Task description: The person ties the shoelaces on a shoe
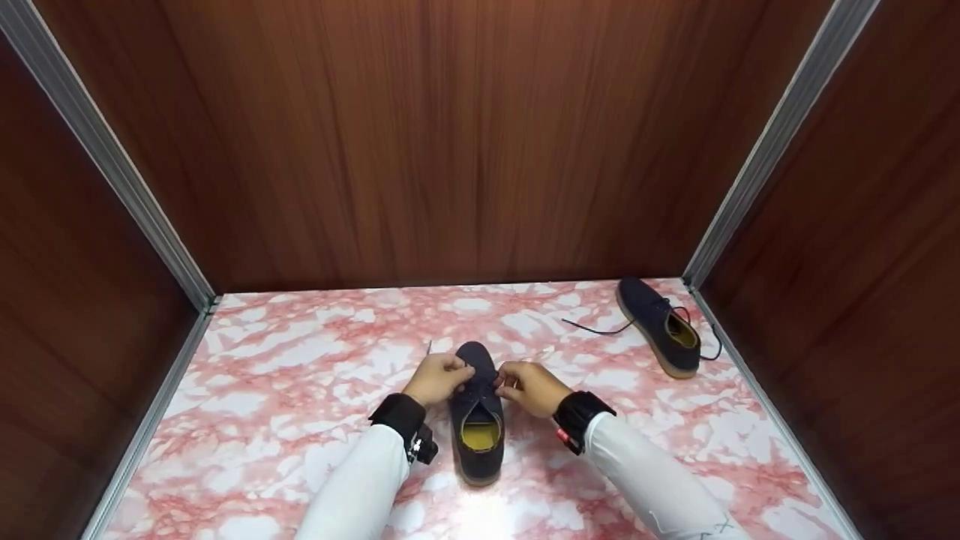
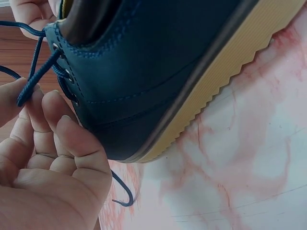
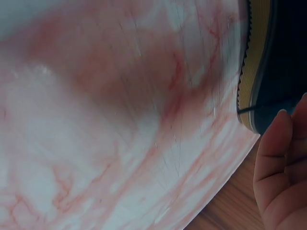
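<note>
A dark blue shoe (image 1: pixel 476 375) with a yellow insole stands in the middle of the pink marbled table, toe pointing away. My left hand (image 1: pixel 439 380) is at its left side. Up close in the left wrist view, the thumb and index finger pinch a blue shoelace (image 2: pixel 36 79) that comes from the eyelets, and a loose lace end (image 2: pixel 123 194) hangs below the hand. Across the shoe, my right hand (image 1: pixel 529 386) has thumb and fingertips together at the lacing, pinching the lace on that side; the right wrist view hides most of its grip.
The matching dark blue shoe (image 1: pixel 660 322) lies at the back right, its laces spread out to both sides. Brown wood-grain panels (image 1: pixel 450 150) close off the back and sides of the table, with metal strips (image 1: pixel 780 142) along the corners.
</note>
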### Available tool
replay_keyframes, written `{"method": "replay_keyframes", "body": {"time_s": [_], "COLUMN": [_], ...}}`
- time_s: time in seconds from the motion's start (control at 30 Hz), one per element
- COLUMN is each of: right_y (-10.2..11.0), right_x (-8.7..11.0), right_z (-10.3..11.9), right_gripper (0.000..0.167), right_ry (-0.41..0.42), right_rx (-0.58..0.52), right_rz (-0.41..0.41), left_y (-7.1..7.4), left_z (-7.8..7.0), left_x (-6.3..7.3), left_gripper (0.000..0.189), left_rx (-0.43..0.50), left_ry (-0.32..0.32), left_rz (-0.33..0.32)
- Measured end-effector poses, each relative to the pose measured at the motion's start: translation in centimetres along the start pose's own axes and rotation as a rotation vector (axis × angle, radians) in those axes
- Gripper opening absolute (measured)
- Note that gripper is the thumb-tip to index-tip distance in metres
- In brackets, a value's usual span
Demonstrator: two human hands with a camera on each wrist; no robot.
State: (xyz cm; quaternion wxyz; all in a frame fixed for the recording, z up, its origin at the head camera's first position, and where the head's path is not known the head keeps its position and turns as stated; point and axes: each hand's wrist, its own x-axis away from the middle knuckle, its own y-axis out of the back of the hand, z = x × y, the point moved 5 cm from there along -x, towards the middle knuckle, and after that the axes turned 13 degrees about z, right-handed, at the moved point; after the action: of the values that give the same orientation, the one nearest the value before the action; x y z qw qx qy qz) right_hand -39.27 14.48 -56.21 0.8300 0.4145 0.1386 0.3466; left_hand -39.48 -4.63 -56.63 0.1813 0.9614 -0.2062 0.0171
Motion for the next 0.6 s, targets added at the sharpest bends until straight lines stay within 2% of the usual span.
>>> {"method": "replay_keyframes", "body": {"time_s": [0.2,0.6], "right_y": [-0.31,0.09], "right_x": [-0.16,0.22], "right_z": [-0.06,0.04], "right_gripper": [0.008,0.012], "right_ry": [-0.011,-0.033], "right_rx": [-0.002,0.083], "right_rz": [0.001,-0.001], "left_y": [0.02,0.13], "left_z": [0.01,-0.12], "left_x": [-0.13,0.18], "left_gripper": [0.016,0.017], "left_rx": [-0.001,0.022], "left_ry": [-0.014,-0.030], "left_rz": [-0.002,-0.001]}}
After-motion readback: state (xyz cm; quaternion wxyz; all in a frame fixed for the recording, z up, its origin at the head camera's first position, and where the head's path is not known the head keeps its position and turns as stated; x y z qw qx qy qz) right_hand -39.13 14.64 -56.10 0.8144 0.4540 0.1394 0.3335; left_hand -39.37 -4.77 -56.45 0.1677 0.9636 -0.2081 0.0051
